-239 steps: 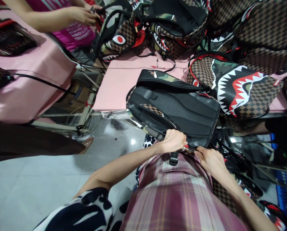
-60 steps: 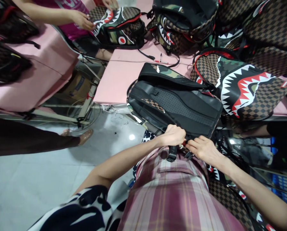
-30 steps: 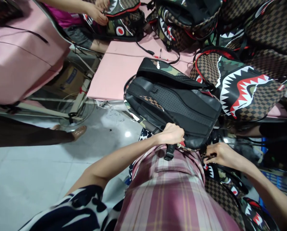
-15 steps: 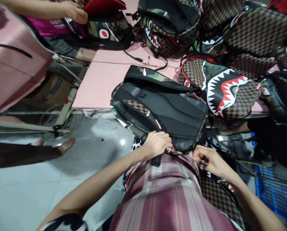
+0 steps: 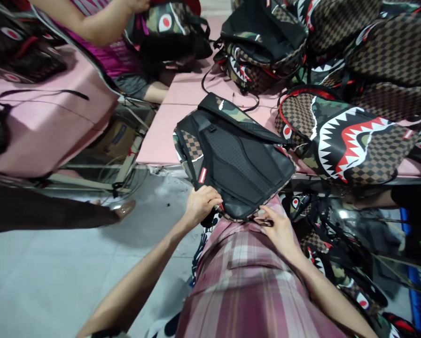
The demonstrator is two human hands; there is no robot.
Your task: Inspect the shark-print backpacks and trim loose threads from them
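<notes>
Black mesh and padding cover the back panel of the backpack that both hands work on. The left hand curls its fingers over the near left corner of the bag, closed on its lower edge beside a small red tag. The right hand sits at the near right corner, thumb and fingers pinched together on a small dark piece at the bag's rim; what that piece is cannot be told. The backpack lies front-down, half on the pink desk and half over its near edge, its bottom end against the person's plaid shirt. Camouflage and brown checks show along its sides.

Just to the right, touching it, lies a checked backpack with a shark mouth. Behind, more backpacks of the same kind are piled. At the upper left, another person's arm reaches to a further bag. Under the desk stands a cardboard box, on a grey floor.
</notes>
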